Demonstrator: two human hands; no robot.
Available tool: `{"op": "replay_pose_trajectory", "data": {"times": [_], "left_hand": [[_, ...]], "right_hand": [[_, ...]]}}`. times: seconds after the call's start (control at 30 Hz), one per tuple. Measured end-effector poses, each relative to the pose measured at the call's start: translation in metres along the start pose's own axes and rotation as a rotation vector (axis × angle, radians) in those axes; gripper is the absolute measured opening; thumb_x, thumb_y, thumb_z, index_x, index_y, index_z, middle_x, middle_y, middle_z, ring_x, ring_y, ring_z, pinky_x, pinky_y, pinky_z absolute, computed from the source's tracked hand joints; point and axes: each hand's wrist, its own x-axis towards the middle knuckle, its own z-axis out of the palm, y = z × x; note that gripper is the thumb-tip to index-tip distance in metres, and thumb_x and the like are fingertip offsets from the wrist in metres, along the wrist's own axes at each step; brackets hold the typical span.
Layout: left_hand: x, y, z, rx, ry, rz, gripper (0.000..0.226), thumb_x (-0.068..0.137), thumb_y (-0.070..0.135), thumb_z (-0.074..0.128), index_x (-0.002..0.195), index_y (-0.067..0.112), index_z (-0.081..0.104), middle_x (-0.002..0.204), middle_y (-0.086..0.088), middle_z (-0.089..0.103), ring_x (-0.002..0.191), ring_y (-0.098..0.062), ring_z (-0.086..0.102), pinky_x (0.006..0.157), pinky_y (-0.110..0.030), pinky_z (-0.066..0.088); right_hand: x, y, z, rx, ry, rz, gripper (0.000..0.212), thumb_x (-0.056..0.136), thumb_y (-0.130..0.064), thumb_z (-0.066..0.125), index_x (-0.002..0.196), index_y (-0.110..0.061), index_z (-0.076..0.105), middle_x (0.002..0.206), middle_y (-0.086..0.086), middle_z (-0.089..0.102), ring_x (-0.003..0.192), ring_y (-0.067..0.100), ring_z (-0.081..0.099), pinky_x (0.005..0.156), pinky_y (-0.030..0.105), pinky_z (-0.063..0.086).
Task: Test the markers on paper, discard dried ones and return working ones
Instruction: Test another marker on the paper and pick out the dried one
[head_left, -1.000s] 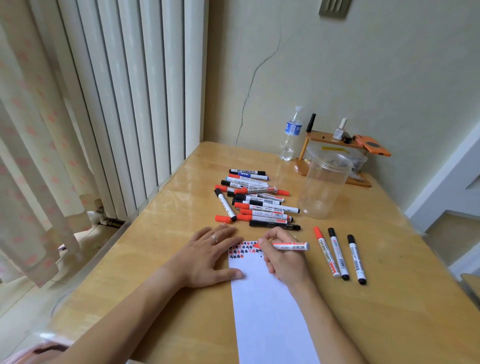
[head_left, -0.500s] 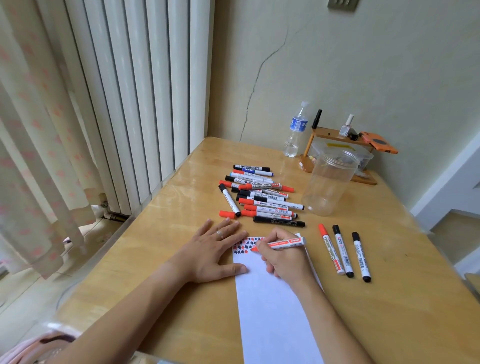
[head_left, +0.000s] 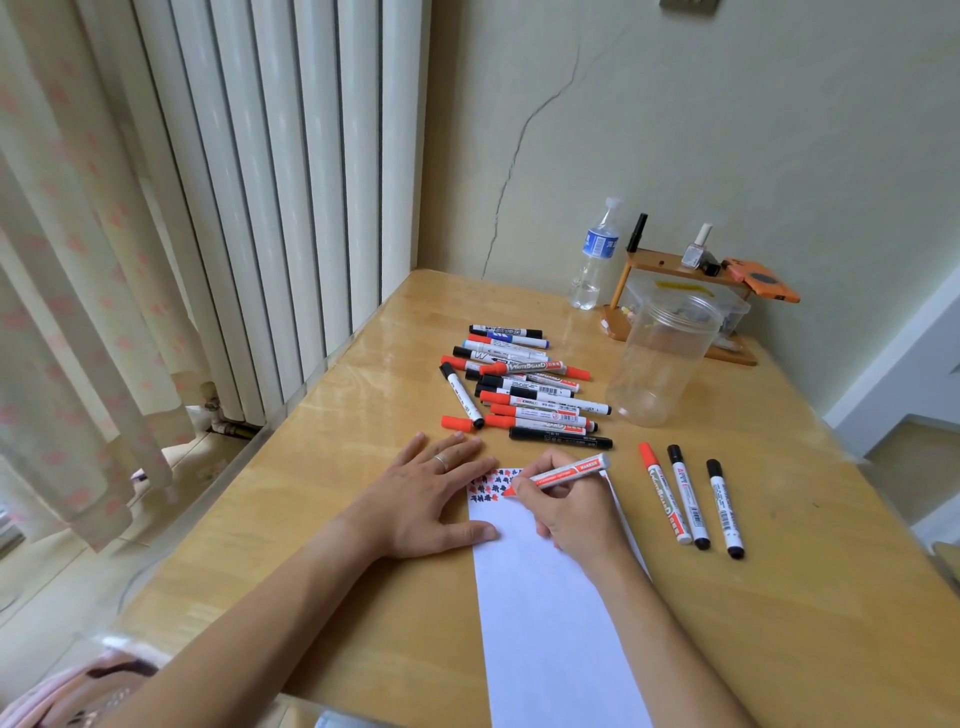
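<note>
My right hand (head_left: 569, 512) grips a red marker (head_left: 566, 474) like a pen, its tip down on the white paper (head_left: 550, 623) beside rows of red and black scribbles (head_left: 488, 486). My left hand (head_left: 426, 496) lies flat with straight fingers, pressing the paper's upper left corner. A heap of several capped red, black and blue markers (head_left: 524, 387) lies beyond the paper. Three capped markers (head_left: 688, 499), one red and two black, lie side by side to the right of my right hand. An empty clear plastic jar (head_left: 662, 358) stands upright behind them.
A water bottle (head_left: 595, 257) and a small wooden rack (head_left: 680, 301) with little bottles and an orange object stand against the back wall. The wooden table (head_left: 805, 597) ends at a white radiator (head_left: 270, 197) and curtain on the left.
My right hand has shifted the red marker's tip a little left and down across the scribble rows. The left hand has stayed on the paper. The camera has tilted slightly.
</note>
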Motion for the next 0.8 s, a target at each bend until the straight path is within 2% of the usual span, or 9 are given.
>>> {"op": "replay_pose_trajectory", "data": {"times": [0.3, 0.53, 0.7, 0.8], "left_hand": [[0.0004, -0.001, 0.0003, 0.001, 0.009, 0.008, 0.09, 0.085, 0.089, 0.033, 0.161, 0.044, 0.015, 0.17, 0.013, 0.008, 0.155, -0.003, -0.008, 0.127, -0.046, -0.004], [0.001, -0.0018, 0.0014, -0.005, 0.011, 0.007, 0.089, 0.085, 0.089, 0.033, 0.16, 0.045, 0.015, 0.17, 0.013, 0.008, 0.155, -0.003, -0.008, 0.127, -0.046, -0.004], [0.0008, -0.0027, 0.0028, -0.001, 0.025, 0.012, 0.089, 0.086, 0.089, 0.034, 0.16, 0.044, 0.016, 0.17, 0.013, 0.011, 0.155, -0.003, -0.006, 0.127, -0.046, -0.002], [0.0014, -0.0026, 0.0023, -0.002, 0.026, 0.013, 0.089, 0.085, 0.089, 0.033, 0.16, 0.044, 0.017, 0.17, 0.013, 0.011, 0.156, -0.003, -0.005, 0.127, -0.046, -0.003]], "right_hand": [[0.0021, 0.0022, 0.0012, -0.019, -0.014, -0.014, 0.022, 0.093, -0.016, 0.076, 0.077, -0.02, 0.061, 0.056, -0.003, 0.058, 0.047, 0.017, 0.049, 0.045, 0.025, 0.038], [0.0015, 0.001, 0.0002, -0.018, 0.001, -0.006, 0.02, 0.093, -0.014, 0.075, 0.079, -0.017, 0.062, 0.055, -0.003, 0.057, 0.047, 0.015, 0.049, 0.045, 0.024, 0.038], [-0.0008, -0.0005, 0.0015, -0.009, -0.038, -0.009, 0.026, 0.093, -0.015, 0.074, 0.073, -0.024, 0.06, 0.058, -0.001, 0.055, 0.049, 0.015, 0.045, 0.045, 0.025, 0.038], [-0.0002, 0.0, 0.001, -0.014, 0.008, -0.001, 0.022, 0.092, -0.015, 0.075, 0.076, -0.019, 0.061, 0.057, -0.004, 0.057, 0.049, 0.014, 0.048, 0.046, 0.026, 0.04]]}}
